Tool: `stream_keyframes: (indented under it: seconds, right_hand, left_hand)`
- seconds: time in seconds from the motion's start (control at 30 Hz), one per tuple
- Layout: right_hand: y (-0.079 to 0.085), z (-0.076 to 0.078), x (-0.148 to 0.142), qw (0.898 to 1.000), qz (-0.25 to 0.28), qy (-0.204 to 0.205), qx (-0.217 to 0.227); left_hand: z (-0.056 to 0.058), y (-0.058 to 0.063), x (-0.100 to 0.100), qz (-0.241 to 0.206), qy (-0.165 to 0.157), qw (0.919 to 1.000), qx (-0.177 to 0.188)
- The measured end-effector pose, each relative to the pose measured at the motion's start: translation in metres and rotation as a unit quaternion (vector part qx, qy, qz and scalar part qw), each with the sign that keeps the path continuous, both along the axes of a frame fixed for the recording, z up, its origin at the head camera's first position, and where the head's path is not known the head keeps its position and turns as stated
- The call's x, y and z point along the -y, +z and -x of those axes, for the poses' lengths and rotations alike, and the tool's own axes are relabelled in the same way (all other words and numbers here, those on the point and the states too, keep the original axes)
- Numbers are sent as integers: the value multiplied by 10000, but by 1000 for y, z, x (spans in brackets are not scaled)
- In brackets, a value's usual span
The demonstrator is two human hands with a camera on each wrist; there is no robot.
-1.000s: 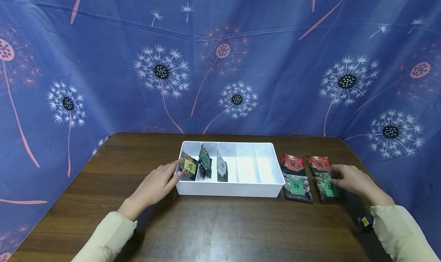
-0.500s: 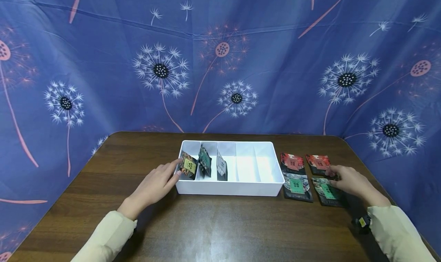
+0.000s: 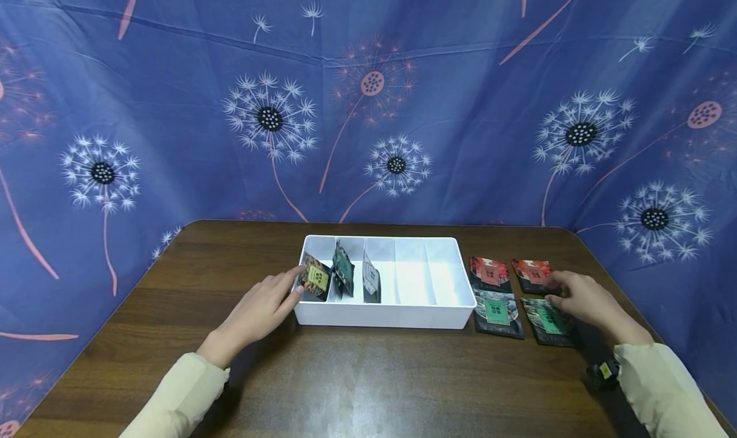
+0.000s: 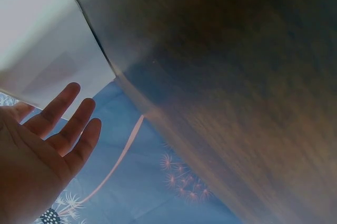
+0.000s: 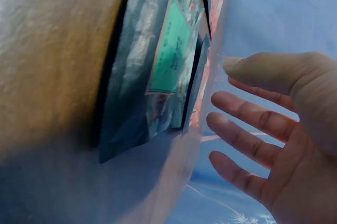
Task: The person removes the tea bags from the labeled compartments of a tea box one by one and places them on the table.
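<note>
A white divided tray (image 3: 382, 317) stands on the table. My left hand (image 3: 253, 310) rests at its left end, index fingertip at the yellow-labelled packet (image 3: 316, 278) in the first compartment. The left wrist view has the fingers (image 4: 76, 121) loosely extended beside the tray's white wall (image 4: 52, 66). My right hand (image 3: 590, 304) hovers above the packets at the right, thumb and fingers apart and holding nothing. Below and beside it lie a green-labelled packet (image 3: 546, 320) and a red-labelled packet (image 3: 531, 275); in the right wrist view the green label (image 5: 171, 50) shows left of the fingers.
A dark green packet (image 3: 343, 270) and a grey-labelled packet (image 3: 371, 281) stand in the second and third compartments. Between tray and right hand lie another red-labelled packet (image 3: 490, 273) and another green-labelled one (image 3: 498, 313). A blue dandelion-print cloth (image 3: 460, 105) hangs behind the table (image 3: 345, 387).
The right-hand green-labelled packet has shifted slightly toward me, leaving a gap below the red one. My right hand has released it and moved slightly left. The left hand stays put.
</note>
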State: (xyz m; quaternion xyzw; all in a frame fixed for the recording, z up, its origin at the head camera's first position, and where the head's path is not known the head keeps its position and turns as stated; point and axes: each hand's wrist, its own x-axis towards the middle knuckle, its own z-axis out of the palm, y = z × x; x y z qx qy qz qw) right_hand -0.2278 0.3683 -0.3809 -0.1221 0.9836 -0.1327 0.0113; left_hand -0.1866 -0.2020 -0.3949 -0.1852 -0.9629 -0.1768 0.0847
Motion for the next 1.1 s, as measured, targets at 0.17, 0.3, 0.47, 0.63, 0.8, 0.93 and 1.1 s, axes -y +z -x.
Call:
stream_keyframes:
  seconds: [0.17, 0.3, 0.47, 0.63, 0.8, 0.93, 1.1]
  right_hand:
    - [4, 1, 6, 9992, 198, 141, -311]
    - [8, 2, 15, 9977, 331, 239, -548]
    - [11, 3, 26, 9957, 352, 452, -725]
    - [16, 2, 40, 9936, 426, 614, -849]
    - [22, -1, 57, 9909, 506, 746, -1000]
    - [26, -1, 70, 9860, 466, 970, -1273]
    - [29, -1, 86, 9832, 388, 1108, -1396]
  left_hand:
    - [0, 0, 0, -24, -3, 10000, -20]
    - [0, -1, 0, -38, 5, 10000, -21]
    - [0, -1, 0, -18, 23, 10000, -14]
    - [0, 0, 0, -3, 26, 10000, -19]
    - [-1, 0, -1, -4, 36, 10000, -17]
    - [-1, 0, -1, -19, 26, 10000, -15]
    - [-2, 0, -1, -33, 5, 10000, -5]
